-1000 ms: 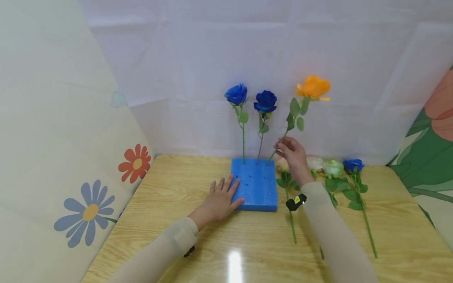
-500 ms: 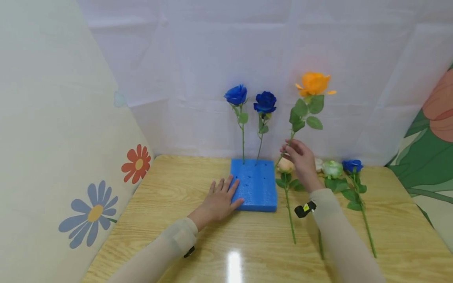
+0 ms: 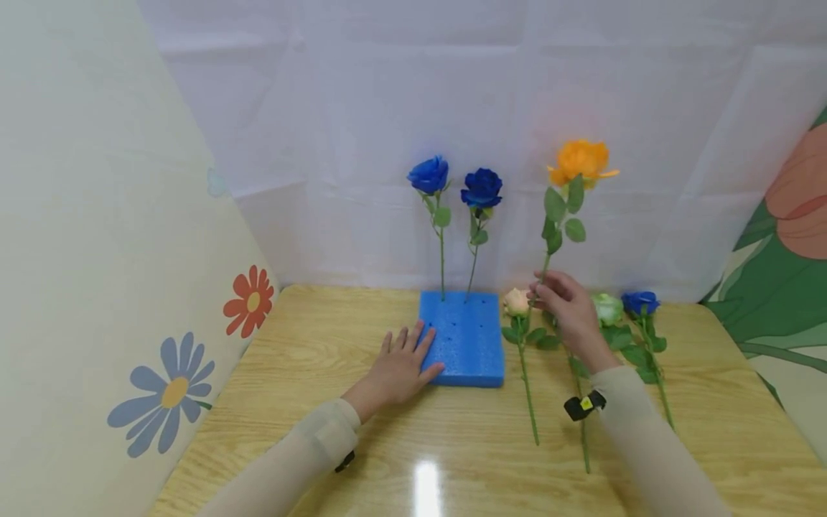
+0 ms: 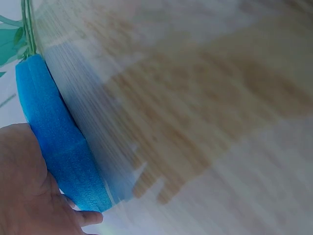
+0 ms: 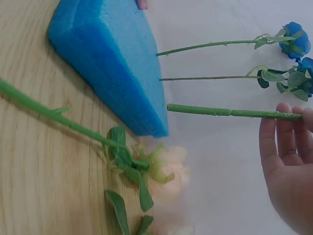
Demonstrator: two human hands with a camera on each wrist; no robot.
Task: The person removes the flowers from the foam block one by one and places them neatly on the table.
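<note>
My right hand (image 3: pixel 571 312) pinches the stem of an orange rose (image 3: pixel 581 161), held upright with a slight lean to the right. The rose is to the right of a blue foam block (image 3: pixel 468 352). In the right wrist view, the cut end of its green stem (image 5: pixel 215 111) shows close by the block's edge. Two blue roses, one lighter (image 3: pixel 428 174) and one darker (image 3: pixel 482 188), stand in the block's back row. My left hand (image 3: pixel 397 362) rests with spread fingers on the block's left side. Several small holes dot the block's top.
Right of the block, a peach rose (image 3: pixel 517 303), a pale green rose (image 3: pixel 607 309) and a blue rose (image 3: pixel 641 302) lie on the wooden table (image 3: pixel 310 345). Another stem (image 3: pixel 584 445) lies under my right wrist. A white cloth (image 3: pixel 362 143) hangs behind.
My right hand has moved right and a little nearer, carrying the orange rose away from the block's back right corner. The rose leans less now. My left hand has stayed in place.
</note>
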